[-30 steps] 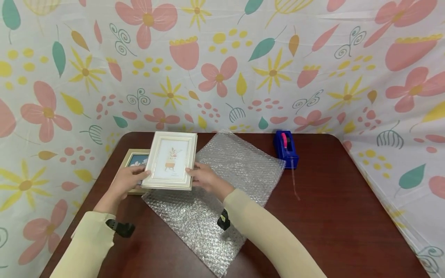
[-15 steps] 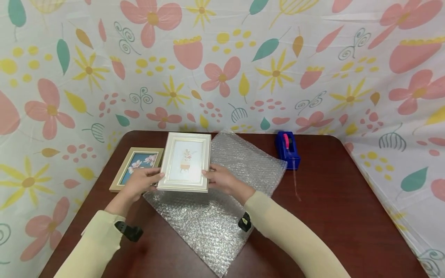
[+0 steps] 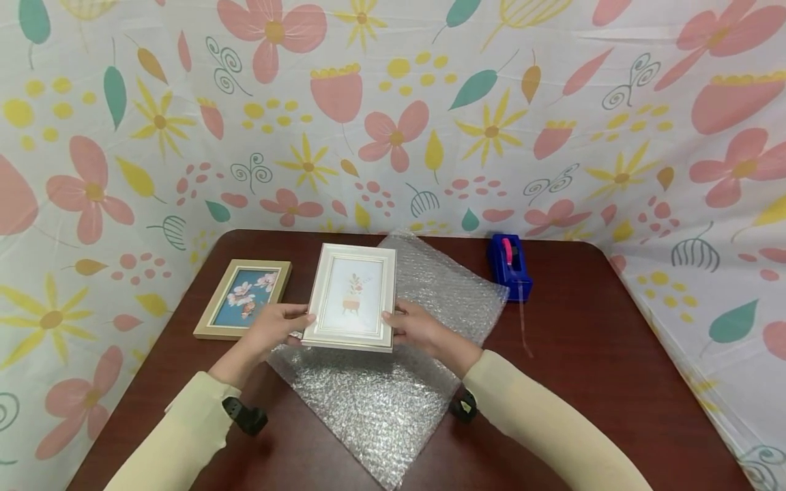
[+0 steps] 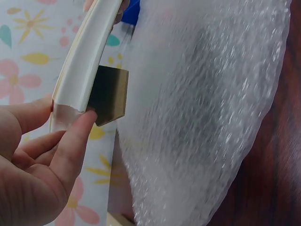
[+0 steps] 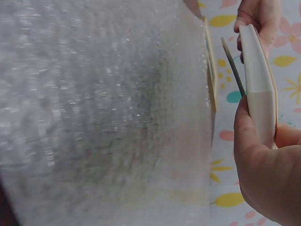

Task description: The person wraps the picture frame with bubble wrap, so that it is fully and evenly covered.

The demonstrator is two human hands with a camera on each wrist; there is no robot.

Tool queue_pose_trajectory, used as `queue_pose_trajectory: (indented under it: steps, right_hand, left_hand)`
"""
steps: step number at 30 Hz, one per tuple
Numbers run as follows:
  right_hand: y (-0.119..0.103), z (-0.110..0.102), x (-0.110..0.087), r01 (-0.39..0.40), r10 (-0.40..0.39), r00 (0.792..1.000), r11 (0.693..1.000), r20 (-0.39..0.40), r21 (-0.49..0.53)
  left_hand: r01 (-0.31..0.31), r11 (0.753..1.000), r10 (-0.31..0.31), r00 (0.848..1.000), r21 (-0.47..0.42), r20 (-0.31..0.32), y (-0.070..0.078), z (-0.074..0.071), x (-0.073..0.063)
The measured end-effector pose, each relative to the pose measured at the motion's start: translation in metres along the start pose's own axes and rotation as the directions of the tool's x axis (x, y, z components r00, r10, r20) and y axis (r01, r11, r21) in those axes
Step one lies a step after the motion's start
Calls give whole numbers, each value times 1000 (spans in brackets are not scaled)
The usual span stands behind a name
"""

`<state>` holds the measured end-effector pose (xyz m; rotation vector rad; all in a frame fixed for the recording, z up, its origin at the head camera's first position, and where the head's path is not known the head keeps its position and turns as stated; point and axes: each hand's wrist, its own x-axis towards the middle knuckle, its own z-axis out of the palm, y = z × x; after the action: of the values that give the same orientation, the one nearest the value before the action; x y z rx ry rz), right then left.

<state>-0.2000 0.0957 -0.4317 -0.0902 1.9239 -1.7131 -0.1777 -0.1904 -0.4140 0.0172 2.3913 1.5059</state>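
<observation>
Both hands hold a white picture frame (image 3: 350, 296) with a potted-plant print, raised over a sheet of bubble wrap (image 3: 381, 416). My left hand (image 3: 276, 326) pinches its left edge, thumb on the front and fingers behind. On the opposite edge my right hand (image 3: 420, 327) grips it the same way. In the left wrist view the frame's white side (image 4: 84, 61) shows edge-on, and a dark stand (image 4: 109, 94) sticks out from its back. The right wrist view shows that stand (image 5: 233, 66) as a thin strip angled away from the frame.
A gold picture frame (image 3: 224, 331) with a blossom print lies on the dark wooden table (image 3: 589, 382) at the left. A blue tape dispenser (image 3: 508, 269) stands at the back right, a strip of clear tape hanging from it. Behind hangs a flower-print cloth (image 3: 393, 82).
Both hands have carried the white picture frame rightward, from partly over the gold frame to above the bubble wrap. The gold frame now shows almost whole.
</observation>
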Motion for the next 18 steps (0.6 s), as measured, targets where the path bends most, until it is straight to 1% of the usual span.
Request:
queue_pose_trajectory:
  steps: [4,8,14,18]
  right_hand:
    - [6,-5,-6,-7,7,1000,1000,-1,-1]
    - [12,-9,-12,-9,9,1000,1000,5,6]
    - [22,-18,-19,-18,18,1000,1000,-8,12]
    - [27,-23,-23,-25,25,1000,999,-3,25]
  left_hand:
    - [15,999,-16,1000,-34,-8,1,10,-1]
    - [22,998,-23,1000,-63,-16,-2,19,0]
    - [11,994,-13,1000,-106,-13,-6,34,2]
    - [7,992,-9,1000,-124,-18,-5,44,1]
